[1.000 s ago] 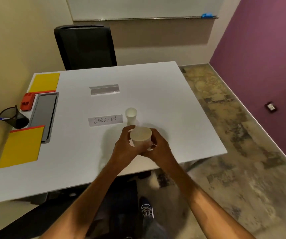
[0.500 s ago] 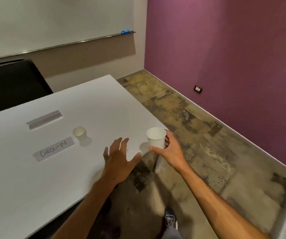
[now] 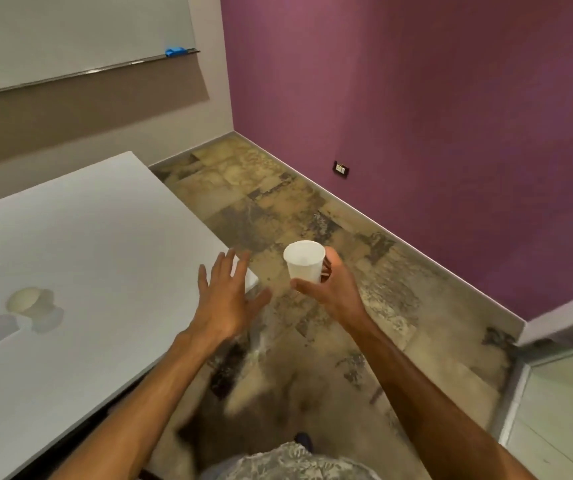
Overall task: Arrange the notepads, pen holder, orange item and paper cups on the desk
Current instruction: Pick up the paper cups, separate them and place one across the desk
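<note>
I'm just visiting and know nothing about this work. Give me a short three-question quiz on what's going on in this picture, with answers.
1. True or false: the right hand holds the upright white paper cup out past the white desk's edge, over the floor.
2. Which describes the left hand? A) gripping a cup B) open, fingers spread, by the desk's corner C) out of view
3. Fill in: the second white paper cup stands on the ____.

Key: 1 true; 2 B; 3 desk.
</note>
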A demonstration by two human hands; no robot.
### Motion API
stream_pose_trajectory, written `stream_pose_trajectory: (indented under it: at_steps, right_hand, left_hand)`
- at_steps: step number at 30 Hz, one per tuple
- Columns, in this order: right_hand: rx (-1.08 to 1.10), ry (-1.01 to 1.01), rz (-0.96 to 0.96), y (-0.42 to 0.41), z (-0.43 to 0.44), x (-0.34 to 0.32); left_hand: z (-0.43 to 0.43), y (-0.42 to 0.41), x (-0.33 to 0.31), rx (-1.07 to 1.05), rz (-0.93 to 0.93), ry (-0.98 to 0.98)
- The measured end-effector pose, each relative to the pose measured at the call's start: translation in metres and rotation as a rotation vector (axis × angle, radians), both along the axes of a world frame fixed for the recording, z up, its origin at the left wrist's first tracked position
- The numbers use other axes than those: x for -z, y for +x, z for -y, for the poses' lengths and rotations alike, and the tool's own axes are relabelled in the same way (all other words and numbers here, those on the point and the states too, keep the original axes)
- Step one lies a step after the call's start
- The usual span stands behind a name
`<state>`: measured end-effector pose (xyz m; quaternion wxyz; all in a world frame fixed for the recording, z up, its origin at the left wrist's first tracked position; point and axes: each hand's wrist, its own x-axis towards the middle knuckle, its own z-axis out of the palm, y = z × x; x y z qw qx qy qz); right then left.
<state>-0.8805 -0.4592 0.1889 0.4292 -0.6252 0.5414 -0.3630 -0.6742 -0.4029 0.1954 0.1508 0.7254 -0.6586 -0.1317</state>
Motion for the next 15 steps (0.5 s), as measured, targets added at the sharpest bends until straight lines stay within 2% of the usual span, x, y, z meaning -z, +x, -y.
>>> stream_pose_trajectory:
  at_steps: [7,15]
  right_hand:
    - [0.041,0.004,0.012,-0.068,0.063,-0.002]
    - [0.052,0.055,0.065,-0.091,0.173,0.015]
  left_hand:
    - [0.070,-0.067,0.003,0.094,0.058,0.051]
    - [0.189,-0.084,0.033,0.122,0.072,0.059]
